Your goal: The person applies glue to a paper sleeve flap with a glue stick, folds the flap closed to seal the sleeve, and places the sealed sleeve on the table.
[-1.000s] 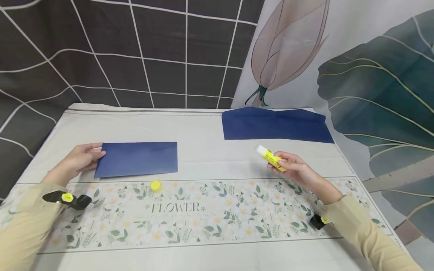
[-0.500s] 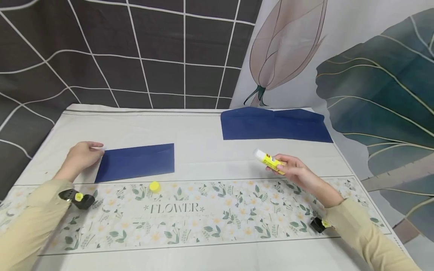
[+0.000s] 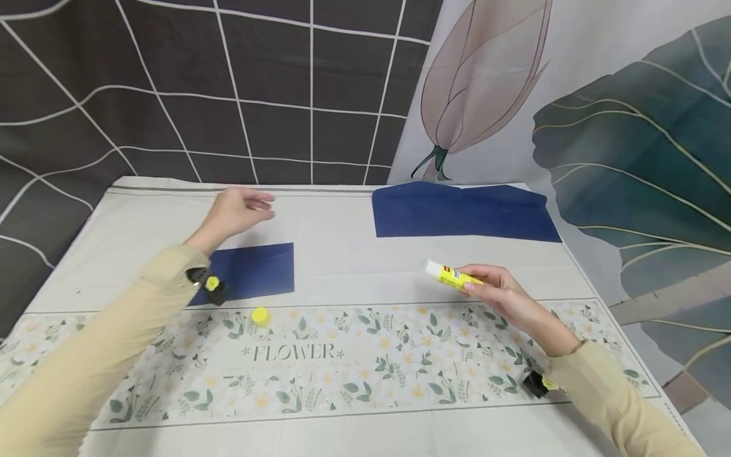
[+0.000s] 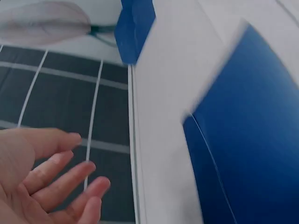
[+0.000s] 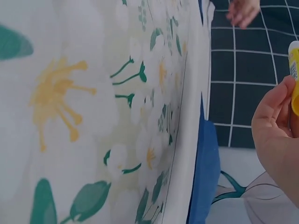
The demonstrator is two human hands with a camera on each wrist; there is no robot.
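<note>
My left hand (image 3: 234,212) is raised over the back left of the table with its fingers loosely bent, holding nothing. Below it a dark blue envelope (image 3: 259,270) lies on the cloth, its left part covered by my wrist and sleeve in the head view. The left wrist view shows the spread fingers (image 4: 84,172) apart from the blue paper (image 4: 252,135). On the right, my right hand (image 3: 505,295) grips a yellow glue stick (image 3: 454,278), its white end pointing left. A small round yellow cap (image 3: 260,316) sits just in front of the envelope.
More dark blue envelopes (image 3: 462,212), flaps up, lie side by side at the back right. The table is covered by a pale cloth (image 3: 337,266) with a flower-printed band. A dark grid curtain (image 3: 257,95) and a leaf-print curtain hang behind.
My left hand has let go of the envelope's left edge and moved right and up, away from it. The envelope now lies flat. The glue stick has tilted a little and shifted slightly left.
</note>
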